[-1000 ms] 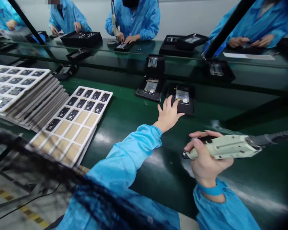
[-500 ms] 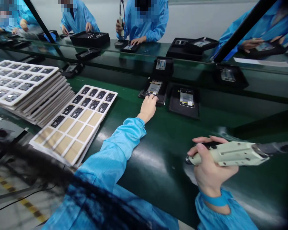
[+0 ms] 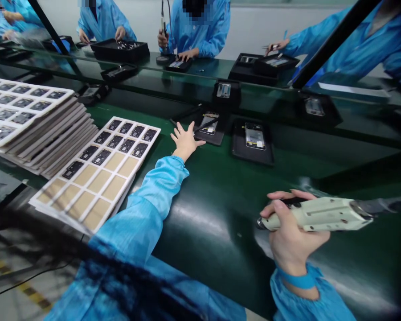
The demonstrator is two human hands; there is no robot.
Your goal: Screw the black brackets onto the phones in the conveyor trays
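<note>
left grip (image 3: 186, 141): you hold it wide open and empty, just beside a black tray (image 3: 214, 139)
right grip (image 3: 292, 232): you have it shut around an electric screwdriver (image 3: 321, 214)

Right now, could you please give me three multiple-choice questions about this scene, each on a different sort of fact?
1. Where is the left hand?
A) Inside a cardboard box
B) Beside a black tray on the green belt
C) Up by the ceiling

2. What colour is the band on the right wrist?
A) Red
B) Blue
C) Yellow

3. What is the right hand doing?
A) Lying open and empty
B) Gripping an electric screwdriver
C) Pressing flat on a tray

Answers:
1. B, its thumb side lies by the tray's edge.
2. B, the band shows above the cuff.
3. B, the fingers wrap the tool's cream body.
</note>
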